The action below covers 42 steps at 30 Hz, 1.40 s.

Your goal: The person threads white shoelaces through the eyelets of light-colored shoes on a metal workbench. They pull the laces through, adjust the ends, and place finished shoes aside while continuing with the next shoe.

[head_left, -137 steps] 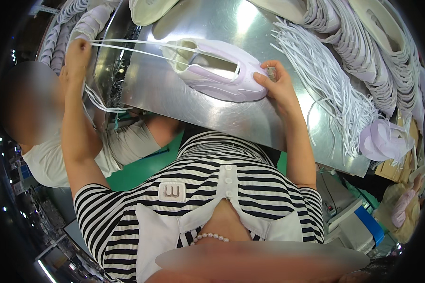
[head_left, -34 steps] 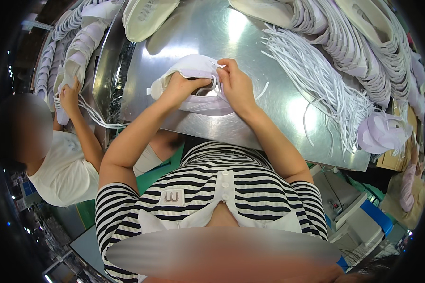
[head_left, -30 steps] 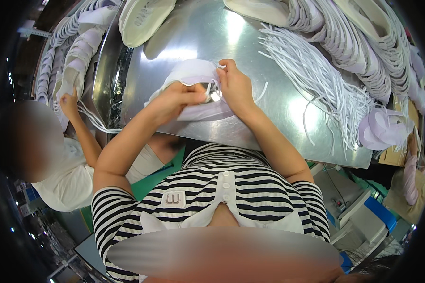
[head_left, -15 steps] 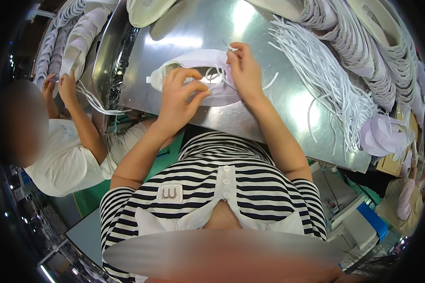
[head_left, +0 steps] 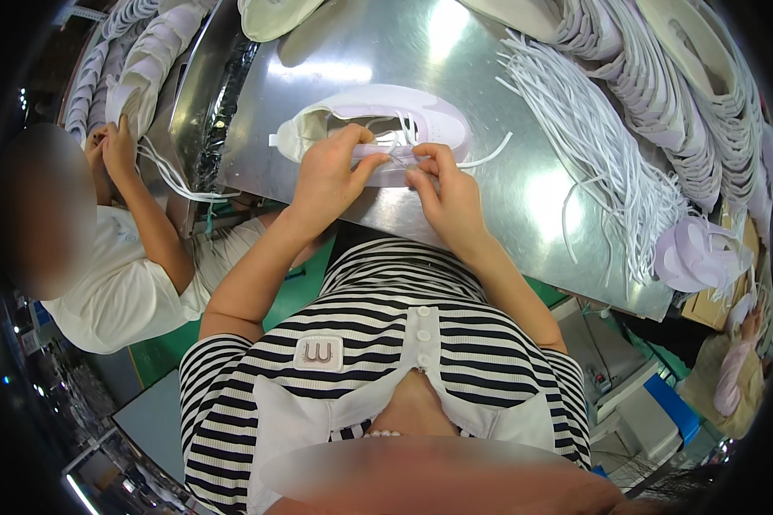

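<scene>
A white and pale lilac shoe upper [head_left: 442,120] lies on the metal table, its toe to the right. White shoelace [head_left: 408,129] crosses its opening, and a loose lace end [head_left: 494,153] sticks out past the toe side. My left hand [head_left: 326,176] is at the near edge of the opening, thumb and forefinger curled about that edge. Close beside it, my right hand [head_left: 448,196] is closed in a pinch at the eyelet side. A thin greyish strand shows between the fingertips of both hands; whether it is lace or a fine tool, I cannot tell.
A heap of white laces [head_left: 575,146] lies to the right on the metal table [head_left: 361,219]. Nested stacks of shoe uppers [head_left: 653,112] stand beyond it, and lilac pieces [head_left: 696,253] sit at the corner. At left, a co-worker [head_left: 116,266] handles another upper [head_left: 133,90].
My right hand has come down and nearer from beyond the toe side to the shoe's near eyelet edge. My left hand has shifted slightly right, its fingertips now beside the right ones.
</scene>
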Tool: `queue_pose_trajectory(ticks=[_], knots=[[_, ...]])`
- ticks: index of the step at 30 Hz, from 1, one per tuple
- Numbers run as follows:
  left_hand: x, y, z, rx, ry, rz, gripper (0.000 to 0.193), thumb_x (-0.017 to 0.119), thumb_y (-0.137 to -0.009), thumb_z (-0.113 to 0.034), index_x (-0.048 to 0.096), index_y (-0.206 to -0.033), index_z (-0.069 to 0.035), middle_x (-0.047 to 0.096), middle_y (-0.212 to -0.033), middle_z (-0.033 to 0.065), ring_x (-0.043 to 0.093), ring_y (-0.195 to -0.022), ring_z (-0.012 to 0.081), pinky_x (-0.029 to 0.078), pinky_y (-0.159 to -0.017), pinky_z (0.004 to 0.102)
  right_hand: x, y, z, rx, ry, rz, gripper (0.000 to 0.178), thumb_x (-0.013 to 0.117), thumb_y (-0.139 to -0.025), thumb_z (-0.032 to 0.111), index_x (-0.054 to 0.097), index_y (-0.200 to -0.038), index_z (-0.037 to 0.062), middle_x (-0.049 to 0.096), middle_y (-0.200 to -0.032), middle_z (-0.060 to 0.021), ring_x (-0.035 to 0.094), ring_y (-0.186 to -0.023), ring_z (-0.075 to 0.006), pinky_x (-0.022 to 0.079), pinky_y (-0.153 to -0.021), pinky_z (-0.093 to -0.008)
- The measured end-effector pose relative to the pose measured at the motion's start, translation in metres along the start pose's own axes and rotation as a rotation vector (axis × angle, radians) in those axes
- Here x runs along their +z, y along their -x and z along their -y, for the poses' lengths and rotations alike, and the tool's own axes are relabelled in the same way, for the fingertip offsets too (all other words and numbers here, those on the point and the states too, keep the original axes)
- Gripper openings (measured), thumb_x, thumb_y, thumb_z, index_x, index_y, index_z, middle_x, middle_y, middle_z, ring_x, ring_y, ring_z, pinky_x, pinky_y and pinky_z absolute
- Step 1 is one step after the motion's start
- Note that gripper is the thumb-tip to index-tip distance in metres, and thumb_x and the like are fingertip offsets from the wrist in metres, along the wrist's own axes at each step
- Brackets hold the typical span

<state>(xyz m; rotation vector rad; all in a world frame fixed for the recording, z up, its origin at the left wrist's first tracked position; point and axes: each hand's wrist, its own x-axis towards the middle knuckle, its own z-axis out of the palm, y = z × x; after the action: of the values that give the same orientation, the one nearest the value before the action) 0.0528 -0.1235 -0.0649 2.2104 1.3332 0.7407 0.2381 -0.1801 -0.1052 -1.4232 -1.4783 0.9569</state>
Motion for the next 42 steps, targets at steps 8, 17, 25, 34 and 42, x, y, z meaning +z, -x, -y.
queue_pose_trajectory(ticks=[8, 17, 25, 34, 42], knots=[[0.002, 0.003, 0.011, 0.107, 0.054, 0.047, 0.024, 0.075, -0.083, -0.017, 0.063, -0.096, -0.002, 0.066, -0.080, 0.0149, 0.063, -0.068, 0.0326, 0.047, -0.061, 0.0373, -0.001, -0.009, 0.005, 0.017, 0.123, 0.063, 0.031, 0.064, -0.091, 0.016, 0.048, -0.115, 0.0058, 0.070, -0.088, -0.0189, 0.068, -0.078, -0.0381, 0.052, -0.068, -0.0460], [0.009, 0.013, 0.012, 0.162, 0.022, 0.005, 0.021, 0.076, -0.081, -0.014, 0.062, -0.092, -0.003, 0.063, -0.077, 0.0154, 0.061, -0.066, 0.0330, 0.047, -0.059, 0.0391, -0.028, -0.009, 0.024, 0.060, 0.238, 0.141, 0.026, 0.063, -0.091, 0.022, 0.056, -0.110, 0.0067, 0.070, -0.085, -0.0151, 0.068, -0.076, -0.0363, 0.052, -0.067, -0.0439], [0.009, 0.013, 0.014, 0.475, -0.055, -0.071, 0.020, 0.076, -0.078, -0.014, 0.060, -0.086, -0.006, 0.059, -0.072, 0.0093, 0.058, -0.064, 0.0287, 0.046, -0.058, 0.0378, -0.014, -0.056, 0.029, -0.191, 0.350, 0.343, 0.021, 0.058, -0.089, 0.021, 0.065, -0.107, 0.0106, 0.068, -0.079, -0.0166, 0.065, -0.072, -0.0342, 0.048, -0.066, -0.0424], [0.011, 0.015, 0.022, 0.576, 0.001, -0.078, 0.021, 0.078, -0.075, -0.009, 0.059, -0.085, -0.005, 0.058, -0.072, 0.0086, 0.057, -0.063, 0.0279, 0.045, -0.057, 0.0375, -0.022, -0.052, 0.028, 0.040, 0.211, 0.445, 0.026, 0.066, -0.086, 0.018, 0.068, -0.110, 0.0079, 0.069, -0.083, -0.0134, 0.065, -0.075, -0.0244, 0.051, -0.073, -0.0327], [0.003, 0.019, 0.022, 0.520, 0.094, 0.076, 0.025, 0.078, -0.076, -0.011, 0.060, -0.091, -0.004, 0.061, -0.076, 0.0105, 0.059, -0.067, 0.0305, 0.047, -0.060, 0.0385, -0.070, -0.072, 0.067, -0.158, -0.546, -0.146, 0.026, 0.066, -0.089, 0.005, 0.068, -0.115, 0.0017, 0.068, -0.097, -0.0050, 0.065, -0.083, -0.0141, 0.054, -0.082, -0.0293]])
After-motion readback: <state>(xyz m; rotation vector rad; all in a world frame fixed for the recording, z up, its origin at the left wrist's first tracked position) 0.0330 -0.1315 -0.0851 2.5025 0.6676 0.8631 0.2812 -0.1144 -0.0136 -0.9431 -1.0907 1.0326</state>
